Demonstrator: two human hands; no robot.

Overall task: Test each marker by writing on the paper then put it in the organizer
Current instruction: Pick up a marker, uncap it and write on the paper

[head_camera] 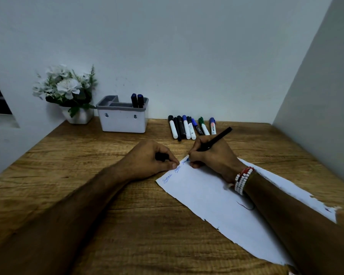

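Observation:
My right hand (211, 155) grips a black-bodied marker (216, 138), its blue tip touching the far corner of the white paper (216, 205). Blue scribbles run along the paper's left edge. My left hand (155, 157) curls around a small black cap (161, 156), with its fingertips pressing on the paper's edge. Several markers (191, 128) lie in a row on the table beyond my hands. The white organizer (123, 121) stands at the back with two dark-capped markers (137, 100) upright in its right compartment.
A white pot of white artificial flowers (68, 92) stands left of the organizer against the wall. The wooden table (107, 205) is bounded by walls at the back and right. A beaded bracelet (242, 180) is on my right wrist.

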